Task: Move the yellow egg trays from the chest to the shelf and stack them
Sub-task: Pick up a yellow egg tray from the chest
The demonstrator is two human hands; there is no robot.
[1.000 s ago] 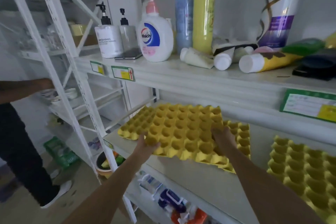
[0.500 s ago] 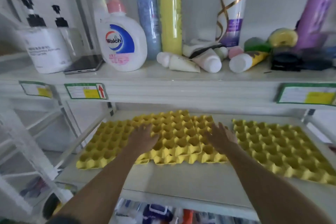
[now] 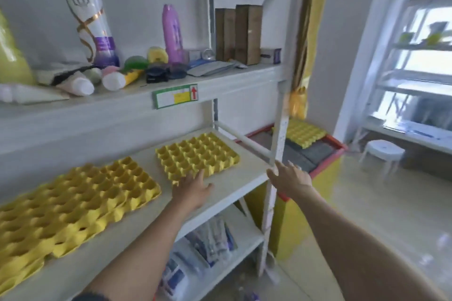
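- White shelf (image 3: 234, 186) carries egg trays (image 3: 197, 157) apart, awaiting stacking.
- My left hand (image 3: 192, 189) rests spread at its front edge; right hand (image 3: 289, 178) spread, empty.
- One tray (image 3: 304, 133) remains on the chest (image 3: 325, 151).

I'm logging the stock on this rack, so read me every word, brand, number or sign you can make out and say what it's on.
"LUX", blurred and only partly legible: on the tall white and purple bottle on the upper shelf.
Red upward arrow, a sign with no words: on the green-bordered shelf label.
Print on the shelf label's white and yellow fields: too blurred to read.
Purple bottle, brown boxes, small purple box: no readable text.
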